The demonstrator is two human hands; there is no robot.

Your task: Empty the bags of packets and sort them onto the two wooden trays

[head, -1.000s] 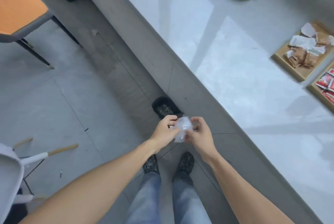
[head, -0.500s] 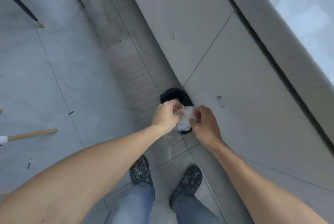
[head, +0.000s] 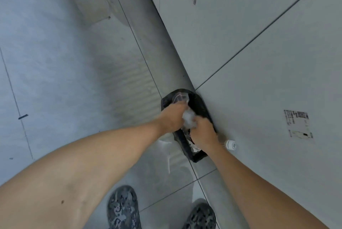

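- Grip: left hand (head: 173,117) and right hand (head: 202,132) both closed on 1 crumpled clear bag (head: 188,118), pinched betw. the 2 sets of fingers.
- Bag position: directly betw. the hands, touching both (neither hand nearer).
- Target: black-lined bin (head: 200,110) lies directly below the grip, long axis running fwd-left to back-right, alongside the cabinet panel (head: 259,90).
- Judgement: release needs no sideways travel; drop is straight down.
- Trays: not in view.
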